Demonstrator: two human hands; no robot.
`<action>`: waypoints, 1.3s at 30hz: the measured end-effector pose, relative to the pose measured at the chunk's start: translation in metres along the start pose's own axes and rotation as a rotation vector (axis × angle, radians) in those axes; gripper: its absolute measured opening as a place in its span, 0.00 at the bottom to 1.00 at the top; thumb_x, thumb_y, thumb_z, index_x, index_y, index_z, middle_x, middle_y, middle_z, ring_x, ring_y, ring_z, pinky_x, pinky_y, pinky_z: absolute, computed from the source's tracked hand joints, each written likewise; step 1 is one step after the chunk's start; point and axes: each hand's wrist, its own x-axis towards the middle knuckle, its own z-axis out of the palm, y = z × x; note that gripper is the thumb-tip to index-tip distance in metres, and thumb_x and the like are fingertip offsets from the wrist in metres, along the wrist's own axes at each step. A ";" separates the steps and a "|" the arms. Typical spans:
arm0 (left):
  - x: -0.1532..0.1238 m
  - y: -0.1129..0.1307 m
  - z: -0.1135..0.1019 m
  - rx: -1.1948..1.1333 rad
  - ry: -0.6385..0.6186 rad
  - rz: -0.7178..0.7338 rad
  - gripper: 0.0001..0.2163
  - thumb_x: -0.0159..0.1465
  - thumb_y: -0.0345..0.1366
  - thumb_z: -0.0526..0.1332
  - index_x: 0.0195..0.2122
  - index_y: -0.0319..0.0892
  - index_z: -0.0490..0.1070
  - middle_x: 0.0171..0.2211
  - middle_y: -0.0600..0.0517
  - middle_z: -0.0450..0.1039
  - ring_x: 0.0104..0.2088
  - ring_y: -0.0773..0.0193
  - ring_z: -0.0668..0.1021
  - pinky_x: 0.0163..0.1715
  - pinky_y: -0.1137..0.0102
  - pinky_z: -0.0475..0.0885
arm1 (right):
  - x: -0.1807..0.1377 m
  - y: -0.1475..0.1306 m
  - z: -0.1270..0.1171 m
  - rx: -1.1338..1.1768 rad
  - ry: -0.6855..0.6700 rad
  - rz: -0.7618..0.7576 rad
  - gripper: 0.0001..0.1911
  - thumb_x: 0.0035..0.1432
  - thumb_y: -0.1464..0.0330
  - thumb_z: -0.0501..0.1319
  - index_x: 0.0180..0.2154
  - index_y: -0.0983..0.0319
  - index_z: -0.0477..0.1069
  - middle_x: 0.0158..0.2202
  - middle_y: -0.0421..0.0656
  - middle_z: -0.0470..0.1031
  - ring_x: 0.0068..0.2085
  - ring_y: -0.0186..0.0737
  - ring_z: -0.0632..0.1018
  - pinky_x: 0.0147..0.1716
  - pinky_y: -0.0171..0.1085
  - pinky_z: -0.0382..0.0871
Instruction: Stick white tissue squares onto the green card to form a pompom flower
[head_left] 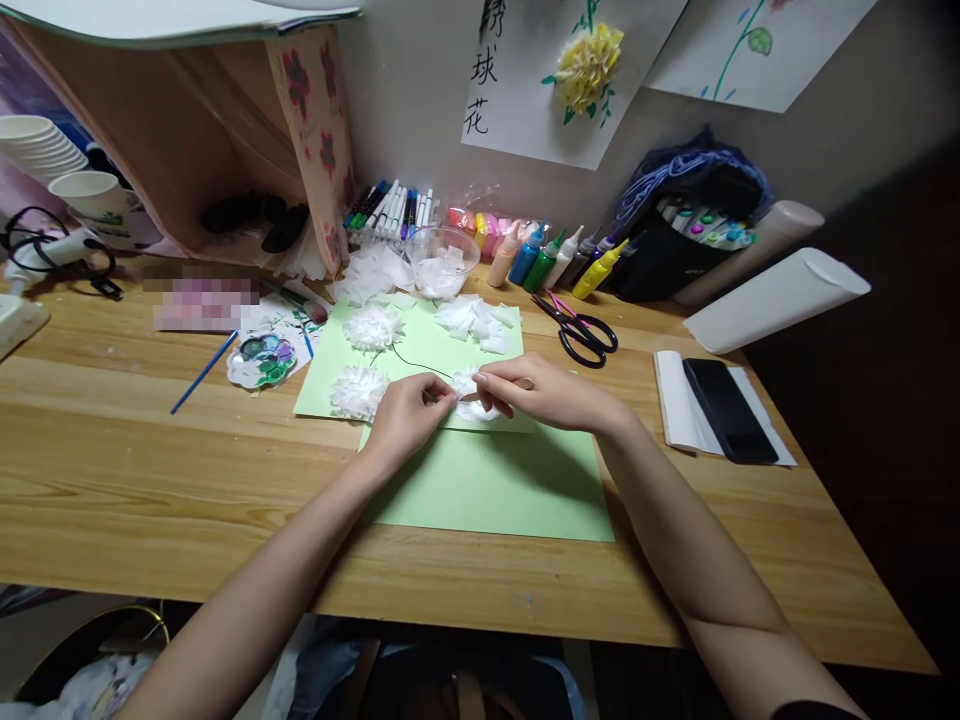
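My right hand [517, 388] grips a thin wooden stick [527, 384], its tip reaching toward the fingers of my left hand [416, 405]. Those left fingers are pinched together; whatever is between them is too small to make out. Both hands are over light green paper [487, 490], one sheet overlapping another. Two ruffled white paper flowers [373, 327] lie at its left side, and my left hand partly covers the lower one. Under my right hand is a white shape [480, 410], mostly hidden. Loose white tissue pieces [474, 322] rest on the upper sheet near a thin dark line.
Black-handled scissors [581, 335] and paint bottles [559, 262] stand behind on the right. A clear bowl [444, 262] holds white scraps. A paint palette [261, 360] and blue brush [202, 373] lie left. A phone [727, 410] rests on white paper at right.
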 end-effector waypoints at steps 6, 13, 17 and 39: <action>0.003 -0.006 0.003 -0.002 0.018 0.013 0.08 0.58 0.39 0.58 0.30 0.41 0.74 0.29 0.51 0.76 0.28 0.65 0.74 0.30 0.71 0.65 | 0.001 0.001 0.002 -0.014 0.018 0.024 0.21 0.65 0.60 0.46 0.25 0.62 0.67 0.22 0.38 0.70 0.25 0.32 0.69 0.28 0.33 0.58; 0.002 -0.004 0.005 0.054 0.055 0.026 0.07 0.59 0.38 0.58 0.30 0.42 0.73 0.29 0.52 0.76 0.29 0.64 0.75 0.29 0.71 0.64 | 0.002 -0.001 0.004 -0.023 0.043 0.042 0.21 0.65 0.62 0.46 0.24 0.61 0.66 0.21 0.37 0.69 0.25 0.32 0.68 0.29 0.33 0.57; 0.001 -0.002 0.007 0.083 0.064 0.024 0.07 0.59 0.37 0.57 0.31 0.43 0.74 0.30 0.52 0.77 0.30 0.64 0.75 0.29 0.71 0.64 | 0.008 0.000 0.013 0.032 0.143 0.080 0.22 0.65 0.61 0.47 0.20 0.62 0.62 0.20 0.37 0.67 0.25 0.32 0.67 0.28 0.33 0.57; 0.002 -0.001 0.011 0.121 0.124 0.007 0.07 0.58 0.38 0.58 0.29 0.43 0.73 0.29 0.52 0.77 0.29 0.64 0.75 0.27 0.71 0.63 | 0.013 -0.005 0.024 -0.004 0.285 0.148 0.22 0.65 0.60 0.47 0.19 0.61 0.57 0.17 0.37 0.64 0.24 0.34 0.67 0.27 0.34 0.54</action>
